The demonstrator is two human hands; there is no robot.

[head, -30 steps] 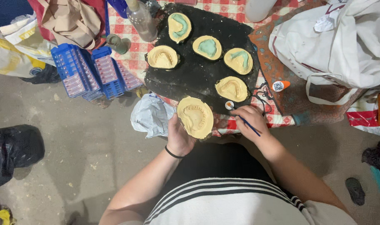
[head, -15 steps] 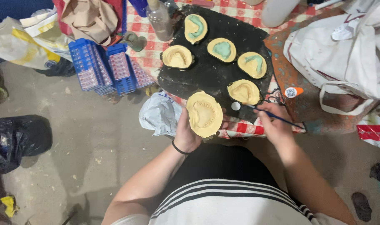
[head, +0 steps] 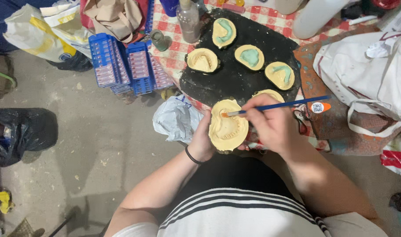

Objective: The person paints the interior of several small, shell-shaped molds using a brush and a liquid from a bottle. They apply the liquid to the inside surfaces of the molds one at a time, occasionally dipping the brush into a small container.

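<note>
My left hand holds a pale yellow plaster dental cast from its left side, teeth side up. My right hand grips a thin blue-handled brush, and the brush tip touches the top left of the cast. Just beyond, a black board carries several more yellow casts, some with a green filling. One more cast lies partly hidden behind my right hand.
The board lies on a red checked cloth. Blue plastic racks stand to the left, with a glass bottle and a small jar nearby. A crumpled grey bag, a black bag and a white tote surround me.
My right hand has swung the brush from the right of the board over to the cast, and its tip now rests on the cast. My left hand still holds the cast.
</note>
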